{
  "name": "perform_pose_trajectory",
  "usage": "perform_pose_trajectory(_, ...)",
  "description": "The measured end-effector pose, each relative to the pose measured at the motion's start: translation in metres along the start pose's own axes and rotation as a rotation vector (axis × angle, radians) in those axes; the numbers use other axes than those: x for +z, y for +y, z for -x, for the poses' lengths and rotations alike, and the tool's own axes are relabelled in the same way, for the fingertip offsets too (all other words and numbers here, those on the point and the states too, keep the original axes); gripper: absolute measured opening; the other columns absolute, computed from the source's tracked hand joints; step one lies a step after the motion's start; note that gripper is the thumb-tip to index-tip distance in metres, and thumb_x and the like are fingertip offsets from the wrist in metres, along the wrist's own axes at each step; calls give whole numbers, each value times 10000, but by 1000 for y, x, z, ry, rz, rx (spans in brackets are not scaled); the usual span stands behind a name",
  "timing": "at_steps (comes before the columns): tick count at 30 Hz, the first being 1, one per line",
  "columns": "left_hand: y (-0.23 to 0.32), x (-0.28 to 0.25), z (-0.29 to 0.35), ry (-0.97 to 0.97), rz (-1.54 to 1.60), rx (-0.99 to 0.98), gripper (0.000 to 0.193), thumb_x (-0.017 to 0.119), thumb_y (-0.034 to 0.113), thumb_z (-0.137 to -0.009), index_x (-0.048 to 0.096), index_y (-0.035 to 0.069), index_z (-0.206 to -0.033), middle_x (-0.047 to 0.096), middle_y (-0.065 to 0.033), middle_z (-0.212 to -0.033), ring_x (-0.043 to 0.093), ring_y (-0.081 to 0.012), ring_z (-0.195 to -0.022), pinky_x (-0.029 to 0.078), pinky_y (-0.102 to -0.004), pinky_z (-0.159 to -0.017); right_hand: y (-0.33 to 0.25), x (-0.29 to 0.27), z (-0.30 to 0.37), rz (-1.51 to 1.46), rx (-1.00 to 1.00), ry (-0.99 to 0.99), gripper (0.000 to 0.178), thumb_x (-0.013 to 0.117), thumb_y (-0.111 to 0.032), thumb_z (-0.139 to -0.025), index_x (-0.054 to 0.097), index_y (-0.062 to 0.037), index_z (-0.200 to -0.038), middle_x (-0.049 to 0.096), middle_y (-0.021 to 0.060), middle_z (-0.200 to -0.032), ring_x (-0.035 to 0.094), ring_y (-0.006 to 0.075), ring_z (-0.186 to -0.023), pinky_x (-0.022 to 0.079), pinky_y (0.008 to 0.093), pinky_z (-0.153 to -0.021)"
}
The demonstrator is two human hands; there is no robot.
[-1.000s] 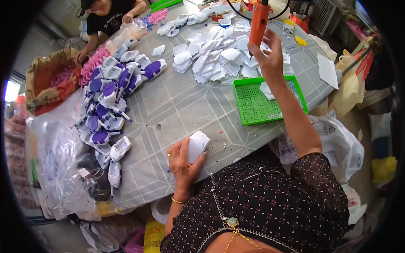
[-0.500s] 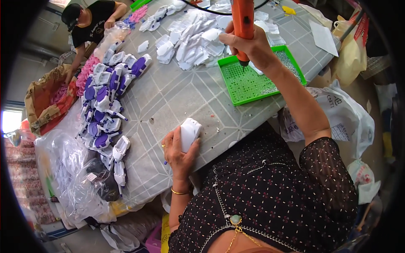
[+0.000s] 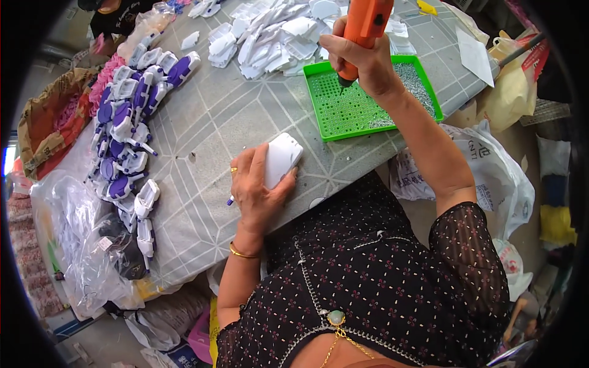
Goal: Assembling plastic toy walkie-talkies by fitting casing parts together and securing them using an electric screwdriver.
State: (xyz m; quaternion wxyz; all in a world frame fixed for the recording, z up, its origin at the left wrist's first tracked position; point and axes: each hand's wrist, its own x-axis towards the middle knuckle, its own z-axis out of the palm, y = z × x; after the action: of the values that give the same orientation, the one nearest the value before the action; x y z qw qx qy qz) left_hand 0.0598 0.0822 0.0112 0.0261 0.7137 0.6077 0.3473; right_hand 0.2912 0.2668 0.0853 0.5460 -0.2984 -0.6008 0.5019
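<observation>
My left hand (image 3: pixel 257 184) lies on the table near its front edge, fingers and thumb closed around a white plastic casing (image 3: pixel 283 154). Small holes show at the casing's far end, and a purple tip pokes out beside the hand. My right hand (image 3: pixel 368 64) grips an orange electric screwdriver (image 3: pixel 365 26), tilted with its dark nose down. Its bit hovers over a green tray (image 3: pixel 350 136) with a perforated grid and many small silvery screws; whether it touches them, I cannot tell.
White plastic parts (image 3: pixel 276 40) are heaped at the far side. White-and-purple assembled pieces (image 3: pixel 123 126) form a long pile on the left, beside clear plastic bags (image 3: pixel 73 227). A co-worker (image 3: pixel 116 18) sits at the far left near a lined sack (image 3: pixel 46 132). A white bag (image 3: pixel 491 165) hangs right.
The view has shifted, so the table sits further left and higher. My left hand has slid slightly right with the casing. The screwdriver leans more, its bit still over the tray.
</observation>
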Motion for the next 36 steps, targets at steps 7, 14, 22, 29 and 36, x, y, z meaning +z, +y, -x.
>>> perform_pose_trajectory(7, 0, 2, -1, 22, -11, 6, 646, 881, 213, -677, 653, 10, -1247, 641, -176, -1150, 609, -382, -1026, 512, -460, -898, 10, -4, 2, -29, -51, 25, 180, 734, -110, -861, 559, -68, -861, 539, -3, -672, 555, 101, -569, 444, 264, -549)
perform_pose_trajectory(14, -2, 3, 0, 27, 12, -9, 651, 884, 213, -667, 657, 12, -1243, 642, -173, -1136, 611, -373, -1012, 512, -454, -896, 15, 0, -1, -122, -33, 38, 182, 723, -95, -869, 544, -67, -876, 516, -1, -660, 532, 114, -567, 452, 283, -574)
perform_pose_trajectory(22, -2, 2, -1, 26, 21, -12, 637, 875, 213, -661, 657, 19, -1227, 641, -159, -1111, 622, -352, -980, 509, -444, -884, 19, -5, 5, -129, -63, -18, 152, 684, -116, -912, 539, -71, -915, 517, -2, -689, 520, 112, -581, 454, 289, -604)
perform_pose_trajectory(29, -3, 2, -2, 16, -7, -16, 653, 901, 259, -661, 663, 16, -1218, 641, -161, -1113, 622, -356, -980, 514, -439, -874, 6, 6, 2, -75, -1, -22, 136, 695, -91, -884, 560, -83, -866, 535, 16, -648, 531, 103, -520, 439, 255, -502)
perform_pose_trajectory(36, -7, 5, -2, 31, 8, 0, 636, 908, 314, -691, 678, 7, -1198, 650, -165, -1118, 622, -348, -987, 524, -432, -853, 10, 3, 3, -224, -1, 70, 154, 683, -87, -905, 534, -88, -942, 532, 14, -698, 528, 117, -561, 449, 277, -554)
